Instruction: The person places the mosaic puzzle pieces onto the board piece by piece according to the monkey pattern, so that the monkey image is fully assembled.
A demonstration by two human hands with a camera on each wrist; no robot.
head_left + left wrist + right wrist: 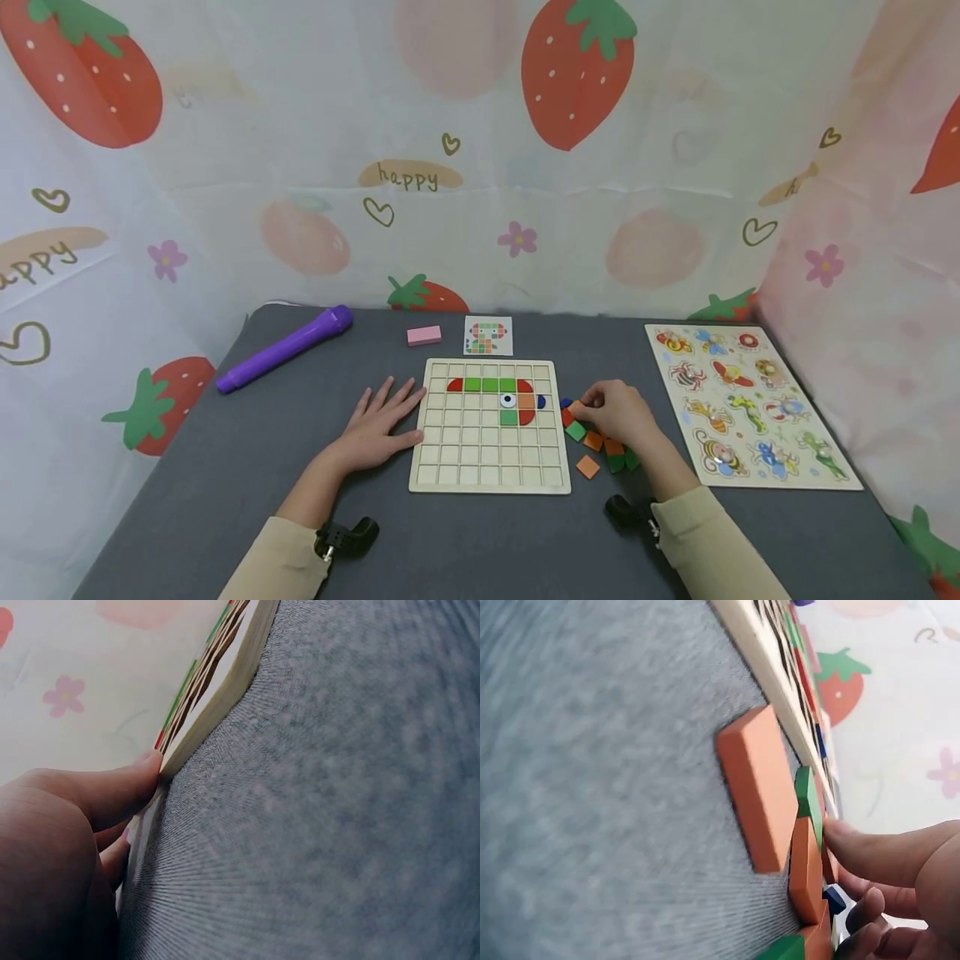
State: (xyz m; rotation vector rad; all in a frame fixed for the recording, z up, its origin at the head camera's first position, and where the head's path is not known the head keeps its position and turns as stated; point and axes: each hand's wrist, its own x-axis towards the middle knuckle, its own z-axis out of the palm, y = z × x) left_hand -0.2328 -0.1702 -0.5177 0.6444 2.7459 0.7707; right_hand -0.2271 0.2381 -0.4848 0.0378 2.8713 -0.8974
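Note:
A wooden grid board (457, 458) lies flat, with red, green and orange tiles, an eye tile (507, 401) and a blue half-round tile (541, 402) set in its upper cells. At the board's left edge, my left hand (372, 435) rests on the cloth with fingers spread and the thumb touching the rim. To the right of the board, my right hand (622, 412) pinches an orange tile (576, 407) over a loose pile. Around it lie a green tile (575, 431) and a separate orange tile (588, 467). In the right wrist view, the pinched tile is mostly hidden by the thumb.
A small pattern card (488, 336) and a pink block (424, 335) lie behind the board. A purple microphone-shaped tube (285, 350) is at the back left. On the right lies a picture board with insects (678, 408). Strawberry-print cloth surrounds the grey table.

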